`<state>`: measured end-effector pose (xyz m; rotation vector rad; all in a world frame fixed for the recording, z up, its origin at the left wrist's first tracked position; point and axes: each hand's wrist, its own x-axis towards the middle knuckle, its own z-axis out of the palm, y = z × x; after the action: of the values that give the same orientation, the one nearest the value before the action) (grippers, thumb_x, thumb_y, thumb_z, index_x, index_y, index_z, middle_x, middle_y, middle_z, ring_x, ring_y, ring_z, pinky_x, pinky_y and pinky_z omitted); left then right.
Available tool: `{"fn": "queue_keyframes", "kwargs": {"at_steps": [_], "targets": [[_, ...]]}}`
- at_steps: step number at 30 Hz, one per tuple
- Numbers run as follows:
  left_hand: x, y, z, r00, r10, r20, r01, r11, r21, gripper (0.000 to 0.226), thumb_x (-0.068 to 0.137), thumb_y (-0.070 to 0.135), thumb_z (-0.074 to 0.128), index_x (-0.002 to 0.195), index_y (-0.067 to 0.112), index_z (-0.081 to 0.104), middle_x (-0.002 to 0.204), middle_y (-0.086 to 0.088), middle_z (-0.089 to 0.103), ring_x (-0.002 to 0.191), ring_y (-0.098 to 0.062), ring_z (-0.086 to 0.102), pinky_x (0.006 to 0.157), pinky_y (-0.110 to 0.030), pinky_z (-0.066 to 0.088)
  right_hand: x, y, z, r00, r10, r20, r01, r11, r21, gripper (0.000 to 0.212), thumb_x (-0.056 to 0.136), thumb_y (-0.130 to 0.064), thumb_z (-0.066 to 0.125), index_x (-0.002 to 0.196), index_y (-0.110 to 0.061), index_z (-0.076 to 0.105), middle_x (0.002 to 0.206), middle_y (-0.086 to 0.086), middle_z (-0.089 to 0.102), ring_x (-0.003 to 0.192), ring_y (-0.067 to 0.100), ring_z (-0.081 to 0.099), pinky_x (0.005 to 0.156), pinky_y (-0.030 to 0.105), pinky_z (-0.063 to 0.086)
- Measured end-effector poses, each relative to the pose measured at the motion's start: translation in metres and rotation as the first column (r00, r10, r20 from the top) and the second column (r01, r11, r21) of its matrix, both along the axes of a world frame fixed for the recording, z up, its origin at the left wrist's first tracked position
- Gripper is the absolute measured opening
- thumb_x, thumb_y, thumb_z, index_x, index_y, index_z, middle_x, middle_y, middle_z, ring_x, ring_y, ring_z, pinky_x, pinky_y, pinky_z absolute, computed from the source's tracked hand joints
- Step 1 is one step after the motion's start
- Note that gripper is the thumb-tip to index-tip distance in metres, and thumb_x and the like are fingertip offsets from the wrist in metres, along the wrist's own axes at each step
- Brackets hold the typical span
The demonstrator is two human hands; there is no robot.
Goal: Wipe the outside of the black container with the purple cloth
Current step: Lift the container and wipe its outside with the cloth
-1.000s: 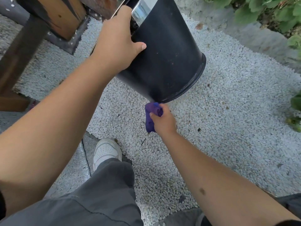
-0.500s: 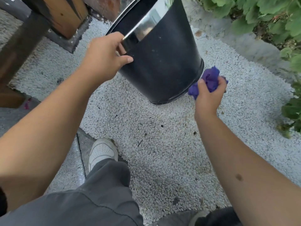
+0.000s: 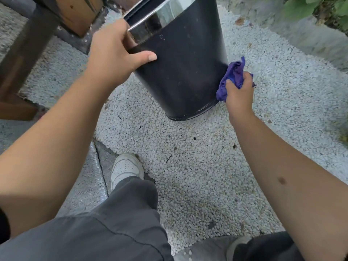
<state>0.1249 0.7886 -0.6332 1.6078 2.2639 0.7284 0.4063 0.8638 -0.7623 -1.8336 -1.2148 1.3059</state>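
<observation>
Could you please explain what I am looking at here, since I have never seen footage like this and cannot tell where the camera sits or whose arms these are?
There is no machine here. A person wears a wide-angle camera on the head, looking forward and down, so the two bare arms coming in from the bottom are that person's own. This is the only view.

The left hand grips the shiny rim of a black container, thumb on its outside wall, holding it tilted. The right hand is closed on a crumpled purple cloth and presses it against the container's lower right side, near the base.

Underneath is a ground of small white pebbles. You also see the person's grey trousers and a white shoe, wooden furniture at the top left, and green plants at the top right.
</observation>
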Motion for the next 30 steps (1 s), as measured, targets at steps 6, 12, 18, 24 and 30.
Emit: {"fn": "queue_keyframes", "kwargs": {"at_steps": [6, 12, 18, 24, 30], "targets": [[0.005, 0.015, 0.001, 0.999, 0.053, -0.012, -0.053, 0.998, -0.015, 0.051, 0.072, 0.058, 0.073, 0.078, 0.017, 0.044, 0.065, 0.016, 0.04, 0.072, -0.016, 0.044, 0.054, -0.03, 0.025, -0.01, -0.025, 0.003, 0.992, -0.102, -0.075, 0.102, 0.995, 0.001, 0.039, 0.081, -0.033, 0.055, 0.119, -0.032, 0.049, 0.097, -0.016, 0.062, 0.084, 0.003, 0.062, 0.083, 0.034, 0.051], [0.02, 0.036, 0.011, 0.998, 0.042, -0.046, -0.044, 0.998, -0.04, 0.048, 0.075, 0.058, 0.073, 0.075, 0.02, 0.044, 0.068, 0.005, 0.046, 0.077, -0.018, 0.048, 0.063, -0.028, 0.03, -0.031, -0.072, 0.005, 0.975, -0.193, -0.114, 0.194, 0.981, -0.003, 0.047, 0.081, -0.025, 0.059, 0.125, -0.031, 0.045, 0.091, -0.016, 0.061, 0.071, -0.004, 0.061, 0.07, 0.027, 0.051], [0.035, 0.034, 0.017, 0.998, 0.012, -0.068, -0.016, 0.998, -0.064, 0.056, 0.077, 0.054, 0.074, 0.063, 0.028, 0.027, 0.062, 0.014, 0.037, 0.073, -0.015, 0.044, 0.061, -0.026, 0.027, -0.049, -0.115, 0.0, 0.976, -0.194, -0.098, 0.194, 0.981, -0.006, 0.045, 0.083, -0.023, 0.069, 0.118, -0.034, 0.043, 0.094, -0.017, 0.061, 0.076, -0.012, 0.059, 0.061, 0.003, 0.039], [0.045, 0.03, 0.019, 0.995, 0.011, -0.101, -0.02, 0.996, -0.085, 0.057, 0.075, 0.058, 0.073, 0.062, 0.027, 0.027, 0.061, 0.015, 0.038, 0.071, -0.015, 0.045, 0.055, -0.027, 0.018, -0.068, -0.148, -0.01, 0.997, 0.067, 0.038, -0.067, 0.998, -0.005, 0.043, 0.083, -0.011, 0.067, 0.108, -0.029, 0.038, 0.089, 0.001, 0.061, 0.075, 0.019, 0.06, 0.058, 0.03, 0.042], [0.048, 0.028, 0.018, 0.988, -0.037, -0.153, 0.025, 0.997, -0.078, 0.051, 0.075, 0.064, 0.071, 0.078, 0.019, 0.046, 0.072, 0.009, 0.051, 0.074, -0.02, 0.051, 0.061, -0.032, 0.033, -0.079, -0.154, -0.015, 0.973, 0.23, 0.033, -0.225, 0.966, -0.125, 0.035, 0.084, -0.003, 0.058, 0.101, -0.029, 0.042, 0.093, 0.001, 0.059, 0.078, 0.018, 0.055, 0.057, 0.029, 0.039]]}}
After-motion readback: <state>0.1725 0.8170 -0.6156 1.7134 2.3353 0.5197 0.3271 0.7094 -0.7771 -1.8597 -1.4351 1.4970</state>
